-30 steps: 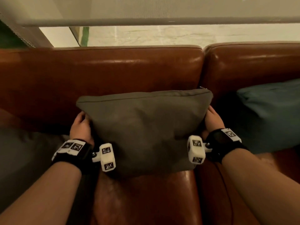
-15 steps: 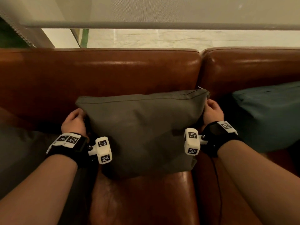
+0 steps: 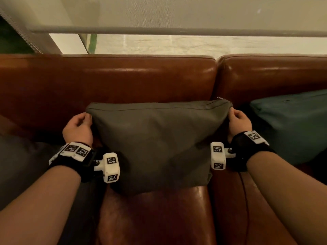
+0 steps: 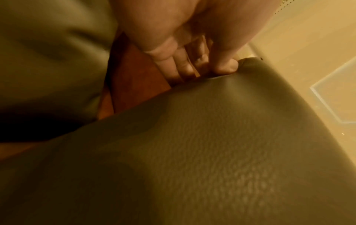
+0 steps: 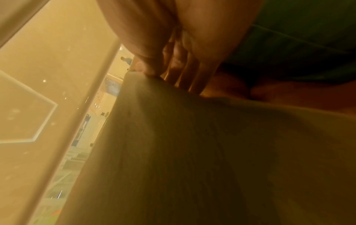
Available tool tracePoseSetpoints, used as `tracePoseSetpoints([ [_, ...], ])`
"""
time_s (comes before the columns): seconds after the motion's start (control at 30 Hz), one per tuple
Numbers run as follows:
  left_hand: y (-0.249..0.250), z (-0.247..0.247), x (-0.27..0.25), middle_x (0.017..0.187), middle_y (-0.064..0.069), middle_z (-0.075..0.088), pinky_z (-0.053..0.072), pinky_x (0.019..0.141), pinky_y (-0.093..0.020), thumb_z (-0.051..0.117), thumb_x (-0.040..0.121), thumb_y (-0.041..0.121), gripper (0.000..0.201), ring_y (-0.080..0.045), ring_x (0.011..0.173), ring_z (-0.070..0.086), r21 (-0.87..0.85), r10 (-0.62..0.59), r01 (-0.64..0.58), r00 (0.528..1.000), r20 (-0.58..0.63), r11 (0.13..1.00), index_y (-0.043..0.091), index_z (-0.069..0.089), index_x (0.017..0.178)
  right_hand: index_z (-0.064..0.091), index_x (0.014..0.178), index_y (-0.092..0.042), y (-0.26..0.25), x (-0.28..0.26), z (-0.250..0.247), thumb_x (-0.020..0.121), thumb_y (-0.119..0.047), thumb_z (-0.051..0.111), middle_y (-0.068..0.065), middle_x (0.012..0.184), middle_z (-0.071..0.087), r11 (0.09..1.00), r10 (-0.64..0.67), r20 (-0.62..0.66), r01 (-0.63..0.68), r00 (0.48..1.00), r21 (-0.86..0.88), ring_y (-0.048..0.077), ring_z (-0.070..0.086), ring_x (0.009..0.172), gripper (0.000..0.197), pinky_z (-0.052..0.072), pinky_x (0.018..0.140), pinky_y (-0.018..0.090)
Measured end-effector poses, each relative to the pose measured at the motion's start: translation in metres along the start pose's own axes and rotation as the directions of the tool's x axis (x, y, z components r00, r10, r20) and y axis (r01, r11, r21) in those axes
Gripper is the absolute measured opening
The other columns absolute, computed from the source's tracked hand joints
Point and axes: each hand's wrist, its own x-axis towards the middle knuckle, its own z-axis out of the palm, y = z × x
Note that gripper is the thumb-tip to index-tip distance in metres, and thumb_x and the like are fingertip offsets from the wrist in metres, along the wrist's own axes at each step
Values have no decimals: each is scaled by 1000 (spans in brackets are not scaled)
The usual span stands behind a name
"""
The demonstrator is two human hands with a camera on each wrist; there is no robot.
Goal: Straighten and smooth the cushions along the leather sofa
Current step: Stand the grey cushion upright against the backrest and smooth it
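Note:
A grey-olive cushion (image 3: 155, 138) stands upright on the brown leather sofa (image 3: 123, 80), leaning against its backrest. My left hand (image 3: 77, 127) pinches the cushion's upper left corner. My right hand (image 3: 238, 120) pinches its upper right corner, by the zip end. In the left wrist view the thumb and fingers (image 4: 225, 67) press together on the cushion (image 4: 212, 152) corner. In the right wrist view my fingers (image 5: 146, 68) pinch the edge of the cushion (image 5: 192, 152) the same way.
A teal cushion (image 3: 290, 124) leans on the sofa section to the right. A dark grey cushion (image 3: 21, 167) lies at the left. Behind the backrest a window (image 3: 177, 44) with a lowered blind runs the full width. Bare seat leather (image 3: 155, 218) shows in front.
Both hands have slid up the cushion's sides from about mid-height to its top corners and now pinch them. The cushion stays in place against the backrest.

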Motion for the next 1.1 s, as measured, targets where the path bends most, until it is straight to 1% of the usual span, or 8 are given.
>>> tracePoseSetpoints([
  [0.17,3,-3,7,96,0,73,57,87,-45,63,88,39,21,-24,90,69,29,-91,93,994,-54,995,30,72,105,69,107,-19,-19,14,-6,93,-45,57,9,102,69,967,-106,-63,89,992,-238,30,66,96,32,53,90,48],
  [0.33,-10,-2,-11,122,2,67,48,100,-46,47,94,45,28,-24,113,62,-64,-122,127,990,73,990,41,67,113,63,120,-19,2,-11,5,100,-41,47,9,123,66,968,125,30,-129,992,215,28,63,114,33,52,87,37],
  [0.43,-27,-1,-26,129,-2,64,44,107,-46,51,96,39,37,-22,118,59,-66,-116,128,981,156,990,31,60,131,55,136,-23,21,-31,14,98,-35,52,4,128,61,955,202,188,-235,961,179,29,57,120,40,48,96,40],
  [0.53,-32,-2,-20,118,-5,70,48,104,-46,65,90,34,37,-24,112,64,-32,-118,121,989,88,992,24,65,125,63,128,-21,18,-30,15,97,-18,53,4,113,64,972,208,52,-213,977,98,24,60,108,33,50,94,37],
  [0.8,-28,-9,-7,110,-1,70,52,97,-42,66,91,30,33,-17,101,65,-108,-161,169,984,79,980,25,66,123,69,118,-20,-6,-8,1,97,-32,56,7,119,68,971,-7,-40,-3,999,-238,23,62,106,28,45,86,32],
  [0.97,-52,-6,-26,126,5,64,46,103,-41,47,97,41,33,-17,115,61,-147,-234,273,943,238,951,40,60,128,62,128,-31,29,-32,5,93,-47,57,1,132,62,970,241,128,-241,962,-19,26,58,118,38,45,103,42],
  [1.03,-59,-5,-36,130,3,64,41,108,-33,56,91,45,40,-18,121,58,-37,-211,226,947,242,973,33,62,129,56,136,-28,39,-43,9,96,-39,56,2,138,56,964,263,199,-248,944,-97,28,53,127,42,42,102,37],
  [1.1,-60,-1,-37,128,-2,63,39,96,-19,58,95,31,39,-12,118,55,36,-177,173,966,186,984,16,62,131,58,134,-17,38,-44,15,98,-21,54,9,133,60,966,243,148,-226,959,-124,29,56,123,37,46,98,35],
])
